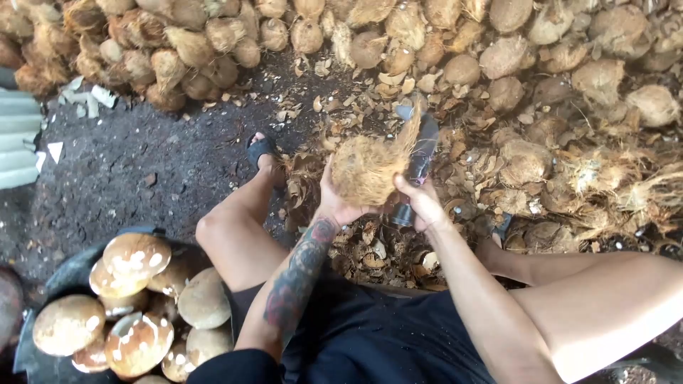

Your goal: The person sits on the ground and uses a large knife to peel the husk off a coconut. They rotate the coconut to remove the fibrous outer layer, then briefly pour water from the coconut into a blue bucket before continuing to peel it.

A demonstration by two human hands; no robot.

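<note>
Bare dark earth floor [128, 171], outdoors or under a rough shelter, strewn with brown husk scraps [356, 99] that thicken toward the middle and right

Heaped along the whole top edge and down the right side: unhusked coconuts [498, 57], fibrous and tan, too many and too overlapped to count

At the far left edge, stacked grey corrugated sheets [18, 135], with a few pale chips lying beside them

Lower left, one dark tub [67, 267] filled with husked coconuts [135, 256], smooth brown shells with pale patches, about ten visible, some hidden beneath others

Two bare legs spread to either side, dark shorts [384, 341] between; one dark sandal [260, 149] seen on the left foot

Upright in the litter between the legs, one metal husking spike [421, 153], its dark blade rising behind the fruit

Centre, one half-stripped coconut [366, 171], fibres flaring upward on its right side, pressed against the spike and held above the scraps

Left hand [336, 199], tattooed forearm below it, cupped around the coconut's lower left side, gripping

Right hand [421, 203] clasping the coconut's lower right, thumb laid on the husk, fingers close to the spike's shaft
</note>
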